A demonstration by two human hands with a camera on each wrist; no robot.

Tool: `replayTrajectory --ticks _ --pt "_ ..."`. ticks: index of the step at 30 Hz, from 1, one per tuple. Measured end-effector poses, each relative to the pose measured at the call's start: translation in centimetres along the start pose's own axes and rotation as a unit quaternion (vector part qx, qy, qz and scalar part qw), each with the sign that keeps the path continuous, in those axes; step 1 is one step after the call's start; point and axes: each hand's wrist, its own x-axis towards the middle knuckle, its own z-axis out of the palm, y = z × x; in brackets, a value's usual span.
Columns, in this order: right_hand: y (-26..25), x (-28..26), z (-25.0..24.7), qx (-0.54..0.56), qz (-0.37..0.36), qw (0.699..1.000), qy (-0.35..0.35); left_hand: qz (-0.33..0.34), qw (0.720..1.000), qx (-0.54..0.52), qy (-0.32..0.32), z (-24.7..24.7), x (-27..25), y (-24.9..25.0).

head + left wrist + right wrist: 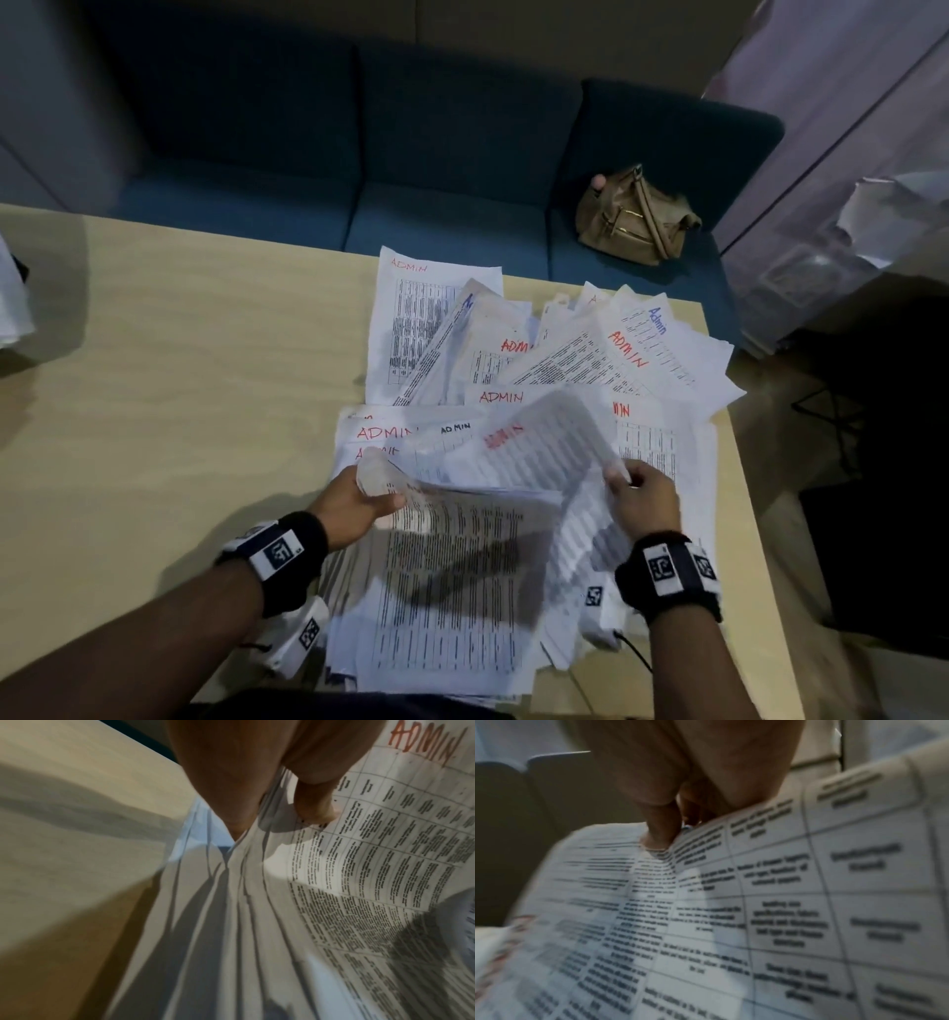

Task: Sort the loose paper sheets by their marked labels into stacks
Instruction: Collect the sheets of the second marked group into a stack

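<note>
A thick stack of printed sheets [452, 580] lies at the table's near edge. My left hand [359, 501] grips its top left corner, thumb on the top page [372, 862], which is marked ADMIN in red. My right hand [639, 488] pinches the edge of one lifted sheet [529, 452], blurred and curled above the stack, with a red label on it. The right wrist view shows my fingers [657, 829] pinching that table-printed sheet [770, 902]. Beyond lie several spread sheets marked ADMIN [513, 354] in red, blue and black.
The wooden table [179, 360] has bare surface to the left of the papers. A blue sofa [436, 169] runs behind it, with a tan handbag [634, 216] on the seat. White papers [13, 303] lie at the table's far left edge.
</note>
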Motion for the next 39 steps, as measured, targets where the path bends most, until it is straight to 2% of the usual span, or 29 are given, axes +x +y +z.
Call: replayTrajectory --ticks 4,8,10,12,14,17,20,22,24,26,27,29,31,34,37,39 --pt "-0.4 -0.5 3.3 -0.062 -0.013 0.992 -0.105 -0.041 0.996 -0.051 0.057 0.7 0.0 0.5" --pt "-2.4 -1.2 4.5 -0.091 -0.041 0.987 -0.126 -0.055 0.995 -0.062 0.057 0.8 0.2 0.8" --pt "-3.3 -1.5 4.5 -0.126 -0.073 0.979 -0.146 -0.058 0.994 -0.064 0.069 0.7 0.3 0.8" --pt "-4.3 -1.8 3.8 -0.139 -0.109 0.975 -0.135 -0.056 0.993 -0.072 0.08 0.7 0.4 0.8" --pt "-5.4 -1.9 2.3 -0.125 -0.145 0.978 -0.087 -0.063 0.989 -0.081 0.103 0.3 0.6 0.5" --pt "-7.3 -2.1 -1.7 -0.037 -0.219 0.972 0.082 -0.075 0.981 -0.106 0.141 -0.6 0.8 0.5" --pt "-9.2 -2.6 -6.3 0.131 -0.265 0.94 0.171 -0.093 0.971 -0.154 0.159 -1.6 0.9 0.8" --pt "-10.0 -3.1 -8.5 0.238 -0.279 0.905 0.214 -0.093 0.965 -0.179 0.17 -2.4 1.1 0.9" --pt "-10.1 -3.2 -9.5 0.282 -0.289 0.884 0.234 -0.079 0.963 -0.18 0.186 -2.8 1.5 1.0" --pt "-9.7 -2.7 -8.9 0.306 -0.264 0.889 0.216 -0.061 0.966 -0.157 0.196 -2.9 1.6 2.0" --pt "-9.4 -2.4 -8.1 0.299 -0.241 0.904 0.19 -0.054 0.97 -0.138 0.195 -2.7 1.7 2.5" --pt "-8.4 -1.9 -5.8 0.207 -0.193 0.953 0.111 -0.052 0.976 -0.114 0.179 -2.6 1.8 3.5" --pt "-7.4 -1.8 -2.9 0.114 -0.154 0.98 0.044 -0.043 0.981 -0.121 0.147 -2.5 2.1 4.5" --pt "-6.8 -3.0 1.3 0.142 -0.101 0.984 -0.022 -0.042 0.979 -0.142 0.138 -2.0 2.4 5.7" --pt "-5.8 -4.1 4.8 0.211 -0.035 0.973 -0.084 -0.034 0.986 -0.131 0.095 -1.2 2.5 6.0" --pt "-5.1 -4.3 6.5 0.224 -0.016 0.971 -0.086 -0.053 0.983 -0.153 0.088 -1.0 2.3 5.9"
